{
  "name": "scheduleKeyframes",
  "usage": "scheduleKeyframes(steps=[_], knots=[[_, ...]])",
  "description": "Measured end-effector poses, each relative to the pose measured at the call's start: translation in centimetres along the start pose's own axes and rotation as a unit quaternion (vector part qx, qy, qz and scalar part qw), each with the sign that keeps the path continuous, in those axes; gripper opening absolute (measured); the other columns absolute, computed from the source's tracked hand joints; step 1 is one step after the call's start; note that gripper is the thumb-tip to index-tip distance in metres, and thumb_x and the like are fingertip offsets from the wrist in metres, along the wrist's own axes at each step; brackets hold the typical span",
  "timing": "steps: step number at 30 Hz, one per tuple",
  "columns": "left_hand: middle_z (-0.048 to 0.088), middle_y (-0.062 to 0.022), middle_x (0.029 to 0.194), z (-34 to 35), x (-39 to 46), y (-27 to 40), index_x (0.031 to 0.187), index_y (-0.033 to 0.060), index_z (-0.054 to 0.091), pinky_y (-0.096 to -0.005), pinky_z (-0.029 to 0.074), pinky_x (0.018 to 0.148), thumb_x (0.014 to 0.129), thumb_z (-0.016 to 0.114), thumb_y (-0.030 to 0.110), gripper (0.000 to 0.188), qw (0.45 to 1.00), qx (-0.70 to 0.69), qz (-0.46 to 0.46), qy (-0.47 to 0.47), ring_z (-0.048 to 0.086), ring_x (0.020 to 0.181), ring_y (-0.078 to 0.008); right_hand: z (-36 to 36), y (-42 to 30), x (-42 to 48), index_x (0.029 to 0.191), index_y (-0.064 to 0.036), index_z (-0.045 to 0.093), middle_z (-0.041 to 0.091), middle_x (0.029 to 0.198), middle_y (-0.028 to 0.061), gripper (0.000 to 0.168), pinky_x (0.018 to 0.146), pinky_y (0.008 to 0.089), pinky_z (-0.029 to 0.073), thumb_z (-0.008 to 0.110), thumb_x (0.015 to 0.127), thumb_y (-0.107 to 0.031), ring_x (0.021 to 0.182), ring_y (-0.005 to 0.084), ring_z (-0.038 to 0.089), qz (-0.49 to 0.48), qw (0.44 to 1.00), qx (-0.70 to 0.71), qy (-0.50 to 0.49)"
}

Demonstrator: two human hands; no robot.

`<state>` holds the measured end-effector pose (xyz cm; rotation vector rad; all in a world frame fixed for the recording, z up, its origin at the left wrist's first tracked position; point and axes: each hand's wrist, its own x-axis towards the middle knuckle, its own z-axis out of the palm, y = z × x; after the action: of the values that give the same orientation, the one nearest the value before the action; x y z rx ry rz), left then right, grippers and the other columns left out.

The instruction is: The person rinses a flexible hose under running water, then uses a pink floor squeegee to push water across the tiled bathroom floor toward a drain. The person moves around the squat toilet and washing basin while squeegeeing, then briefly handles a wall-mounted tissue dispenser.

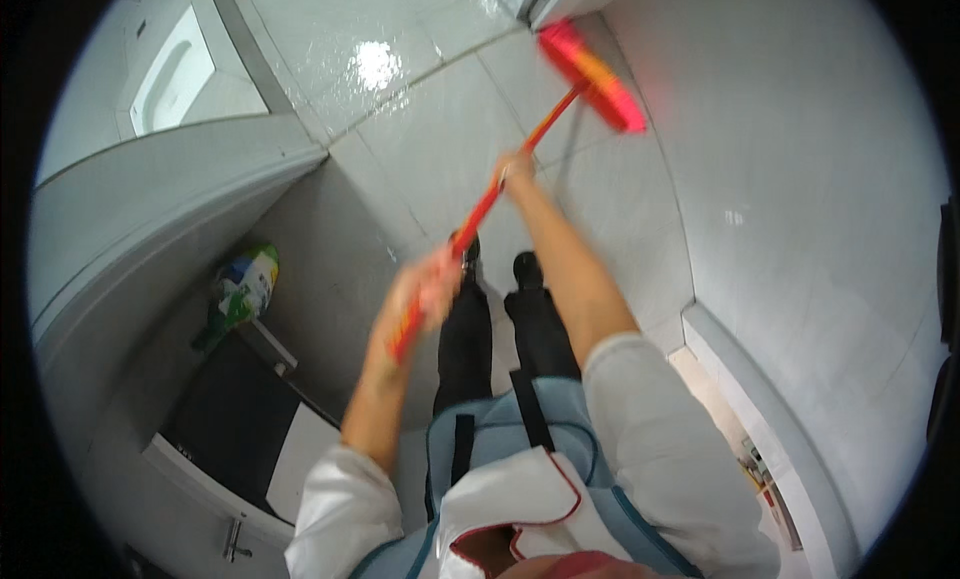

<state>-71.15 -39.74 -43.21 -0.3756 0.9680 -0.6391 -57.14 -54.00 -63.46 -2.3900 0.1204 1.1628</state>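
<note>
A long orange-red broom handle [477, 217] slants across the view, gripped in both hands. My left hand [429, 283] wraps around it near its upper end. Farther down the shaft, my right hand [515, 170] holds it closer to the head. The pink-red broom head [592, 76], with a yellow-orange band, is at the floor in the upper right, beside the foot of the wall. Motion blur hides the bristles' detail. Below the handle, the pale floor tiles [450, 151] run up to my black shoes.
Wet, glossy tiles [360, 61] lie beyond a floor seam. At left, a raised ledge [180, 159] borders a white squat toilet [172, 76]. A green-and-white plastic bag [247, 283] sits by a black-and-white panel [240, 414]. A grey wall [772, 166] rises on the right, ending at a doorway edge [757, 399].
</note>
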Motion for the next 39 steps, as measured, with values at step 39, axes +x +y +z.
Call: scheduleKeyframes(steps=[39], knots=[[0.035,0.0045,0.044,-12.2,-15.9,-23.1,0.101,0.0049,0.045,-0.0186,0.023,0.028,0.087,0.036,0.042,0.041,0.968,0.099,0.182,0.144,0.032,0.031,-0.0054,9.6,-3.5,-34.8,0.095,-0.015,0.036,0.038,0.054,-0.0008,0.017,0.03,0.0244,0.032,0.04,0.087,-0.029,0.035,0.0086,0.031,0.233,0.786,0.54,-0.19]])
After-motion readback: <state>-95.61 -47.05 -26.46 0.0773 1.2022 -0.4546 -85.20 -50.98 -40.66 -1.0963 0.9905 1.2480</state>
